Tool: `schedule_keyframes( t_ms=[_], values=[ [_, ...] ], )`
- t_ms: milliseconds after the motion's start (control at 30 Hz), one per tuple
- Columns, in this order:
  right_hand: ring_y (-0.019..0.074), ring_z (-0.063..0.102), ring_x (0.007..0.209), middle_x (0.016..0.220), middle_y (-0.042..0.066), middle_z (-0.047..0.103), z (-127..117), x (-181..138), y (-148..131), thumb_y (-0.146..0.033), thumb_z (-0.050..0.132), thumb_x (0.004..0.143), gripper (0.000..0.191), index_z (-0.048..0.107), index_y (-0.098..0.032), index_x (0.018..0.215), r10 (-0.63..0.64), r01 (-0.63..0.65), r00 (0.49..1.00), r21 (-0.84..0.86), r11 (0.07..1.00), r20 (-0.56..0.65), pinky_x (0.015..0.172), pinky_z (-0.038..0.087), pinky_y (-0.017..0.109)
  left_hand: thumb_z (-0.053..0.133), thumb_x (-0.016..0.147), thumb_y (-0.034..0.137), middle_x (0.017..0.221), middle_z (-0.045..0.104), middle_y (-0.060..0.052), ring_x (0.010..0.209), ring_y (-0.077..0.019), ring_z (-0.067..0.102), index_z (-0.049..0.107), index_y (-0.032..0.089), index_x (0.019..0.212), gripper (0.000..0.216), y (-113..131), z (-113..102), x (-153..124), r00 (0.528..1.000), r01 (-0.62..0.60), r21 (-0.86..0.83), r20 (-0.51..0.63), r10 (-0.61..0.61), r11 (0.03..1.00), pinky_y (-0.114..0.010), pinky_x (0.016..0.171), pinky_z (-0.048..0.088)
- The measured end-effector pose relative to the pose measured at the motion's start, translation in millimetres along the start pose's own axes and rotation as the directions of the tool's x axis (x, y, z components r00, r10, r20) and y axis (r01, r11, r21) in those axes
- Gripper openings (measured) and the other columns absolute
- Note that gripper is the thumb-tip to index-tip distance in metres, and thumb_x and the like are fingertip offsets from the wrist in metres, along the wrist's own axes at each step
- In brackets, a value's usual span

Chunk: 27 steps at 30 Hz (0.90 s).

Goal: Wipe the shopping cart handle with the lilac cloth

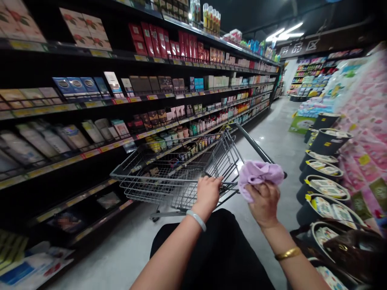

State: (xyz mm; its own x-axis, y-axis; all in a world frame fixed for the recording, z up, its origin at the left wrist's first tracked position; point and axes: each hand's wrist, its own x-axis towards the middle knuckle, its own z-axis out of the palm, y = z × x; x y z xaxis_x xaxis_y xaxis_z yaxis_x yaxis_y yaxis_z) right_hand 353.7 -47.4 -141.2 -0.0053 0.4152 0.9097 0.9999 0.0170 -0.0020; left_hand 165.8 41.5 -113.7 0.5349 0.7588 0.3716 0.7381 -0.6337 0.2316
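A metal wire shopping cart [163,183] stands sideways before me, its dark handlebar [254,143] angled off to the right. My left hand [209,193], with a pale bangle at the wrist, is closed around the cart's near top rim. In my right hand [264,201], above a gold bracelet, a crumpled light purple cloth [256,173] is bunched. The cloth is up against the near end of the handlebar and covers part of it. Through the wires, the basket shows little inside.
Long store shelves [99,104] with boxes and bottles run along the left. Dark buckets [325,173] holding packages line the right side, beside pink wrapped packs [365,141]. A brown bag [353,249] is at the lower right. Grey floor [266,125] runs down the aisle.
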Motion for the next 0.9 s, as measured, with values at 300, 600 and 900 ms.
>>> schedule_keyframes(
  t_ms=[300, 600, 900],
  values=[
    [0.0250, 0.050, 0.104, 0.104, 0.004, 0.066, 26, -43, -53, -0.006, 0.056, 0.079, 0.029, 0.073, -0.027, 0.091, -0.037, -0.006, 0.984, 0.242, 0.970, 0.173, 0.094, 0.039, 0.042, 0.045, 0.092, 0.011, 0.099, 0.069, -0.008, 0.090, -0.0205, 0.058, 0.048, 0.018, 0.142, 0.051, -10, -7, -17, 0.994, -0.087, -0.090, 0.059, 0.093, 0.992, -0.034, 0.084, 0.044],
    [0.0272, 0.049, 0.108, 0.108, 0.006, 0.064, 29, 8, -53, -0.004, 0.057, 0.074, 0.034, 0.071, -0.026, 0.097, 0.096, -0.137, 0.977, 0.217, 0.967, 0.191, 0.094, 0.036, 0.043, 0.050, 0.096, 0.044, 0.096, 0.070, -0.005, 0.097, -0.0242, 0.061, 0.070, 0.031, 0.113, 0.029, -73, -55, -54, 0.985, 0.167, 0.169, 0.002, -0.170, 0.971, -0.059, 0.114, 0.015],
    [0.0245, 0.051, 0.108, 0.108, 0.008, 0.063, 39, 6, -107, -0.006, 0.052, 0.081, 0.029, 0.069, -0.022, 0.097, -0.059, -0.016, 0.989, 0.487, 0.873, 0.138, 0.099, 0.040, 0.041, 0.044, 0.097, 0.026, 0.082, 0.070, -0.004, 0.085, -0.0189, 0.065, 0.068, 0.025, 0.094, 0.024, -88, -50, -52, 0.961, 0.226, 0.205, 0.114, -0.252, 0.952, -0.039, 0.099, 0.035]
  ],
)
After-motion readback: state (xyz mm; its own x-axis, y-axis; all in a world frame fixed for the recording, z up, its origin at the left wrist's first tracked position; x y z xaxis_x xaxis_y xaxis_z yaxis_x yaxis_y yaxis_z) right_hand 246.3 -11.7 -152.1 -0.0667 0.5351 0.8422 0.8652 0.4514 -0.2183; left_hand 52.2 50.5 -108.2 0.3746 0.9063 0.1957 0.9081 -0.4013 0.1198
